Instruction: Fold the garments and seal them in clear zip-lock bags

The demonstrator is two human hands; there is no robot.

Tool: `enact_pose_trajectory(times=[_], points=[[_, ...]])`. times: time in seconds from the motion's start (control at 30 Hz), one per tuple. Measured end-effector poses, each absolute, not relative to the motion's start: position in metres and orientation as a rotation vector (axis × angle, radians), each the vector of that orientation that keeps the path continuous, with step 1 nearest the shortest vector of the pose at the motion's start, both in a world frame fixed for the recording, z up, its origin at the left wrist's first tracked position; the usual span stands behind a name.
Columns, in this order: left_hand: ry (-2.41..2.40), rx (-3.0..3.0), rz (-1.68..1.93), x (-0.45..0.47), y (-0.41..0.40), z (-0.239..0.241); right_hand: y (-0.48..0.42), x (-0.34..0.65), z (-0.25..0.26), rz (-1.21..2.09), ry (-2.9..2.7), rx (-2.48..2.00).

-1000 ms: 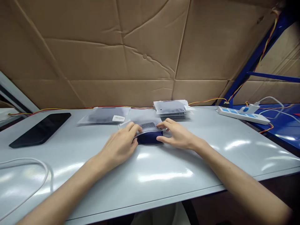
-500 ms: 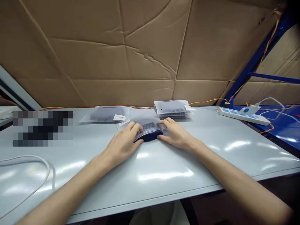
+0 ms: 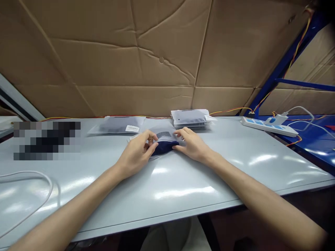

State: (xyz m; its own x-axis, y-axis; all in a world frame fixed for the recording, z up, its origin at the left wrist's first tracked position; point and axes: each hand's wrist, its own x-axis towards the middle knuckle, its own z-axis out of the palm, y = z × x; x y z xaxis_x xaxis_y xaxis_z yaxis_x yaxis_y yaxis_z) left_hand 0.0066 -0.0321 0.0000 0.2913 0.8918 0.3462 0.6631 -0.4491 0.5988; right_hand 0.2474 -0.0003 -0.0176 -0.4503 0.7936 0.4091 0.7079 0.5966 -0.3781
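Note:
A frosted plastic bag [image 3: 162,134] with printed lines lies on the table in front of me, and dark navy cloth [image 3: 164,147] shows at its near end. My left hand [image 3: 137,151] pinches the bag's near left edge between thumb and bent fingers. At the right edge my right hand [image 3: 193,144] grips the bag, its thumb against the navy cloth and its fingers curled over the top. Part of the bag's left side is hidden behind my left hand.
Behind lie a bagged dark item with a white label [image 3: 119,124] and a stack of similar bags [image 3: 190,118]. A power strip [image 3: 269,126] with plugged-in cables sits at the right. A white cable [image 3: 49,188] curves at left beside a pixelated patch. Cardboard [image 3: 117,62] lines the back.
My left fingers have drawn together into a pinch on the bag's edge. The bag's near end has opened out, showing more navy cloth. My right hand stays at the right edge.

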Motion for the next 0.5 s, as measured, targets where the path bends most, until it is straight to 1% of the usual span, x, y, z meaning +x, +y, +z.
enact_pose_trajectory(times=[0.27, 0.5], points=[[1.431, 2.466, 0.744, -0.001, -0.0303, -0.0053, 0.003, 0.2499, -0.0215, 0.197, -2.241, -1.232], [1.415, 2.312, 0.857, 0.0042, -0.0319, -0.0022, 0.0022, 0.2474, -0.0211, 0.185, -2.277, -1.209]])
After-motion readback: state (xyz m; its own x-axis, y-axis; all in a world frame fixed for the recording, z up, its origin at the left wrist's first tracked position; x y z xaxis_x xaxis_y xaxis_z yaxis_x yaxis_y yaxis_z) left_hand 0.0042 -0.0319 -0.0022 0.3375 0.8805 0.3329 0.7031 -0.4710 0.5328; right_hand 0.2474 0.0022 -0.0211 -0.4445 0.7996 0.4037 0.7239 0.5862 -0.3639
